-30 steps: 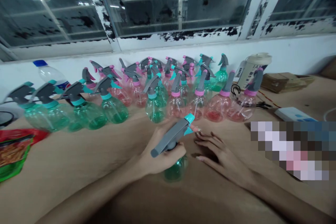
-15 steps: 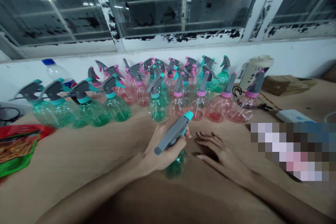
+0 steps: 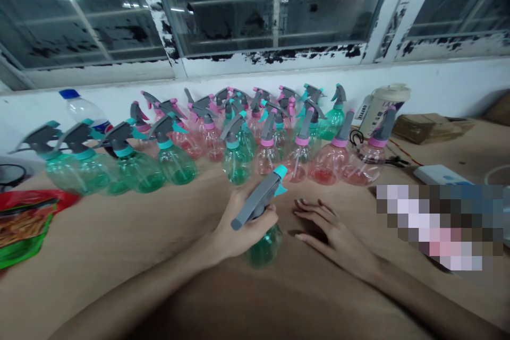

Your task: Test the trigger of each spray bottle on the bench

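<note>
Left hand (image 3: 231,239): closed round the neck of a green spray bottle (image 3: 263,251), thumb on the near side, other fingers mostly hidden. The bottle is at the near middle of the table (image 3: 139,239), in front of the standing rows; whether its base bears on the surface cannot be confirmed. Right hand (image 3: 333,235): palm down just beside it, fingers spread and slightly bent, holding nothing.

Risks, as judged: the teal trigger (image 3: 281,190) juts out near the fingertips (contact not verifiable from this angle), so an unintended squeeze could discharge any liquid towards the pink-collared bottles (image 3: 297,166). The rounded body could tip should the grip loosen, the right hand giving no support. A forward knock could topple the nearest standing green bottle (image 3: 236,166) into its close neighbours.
</note>
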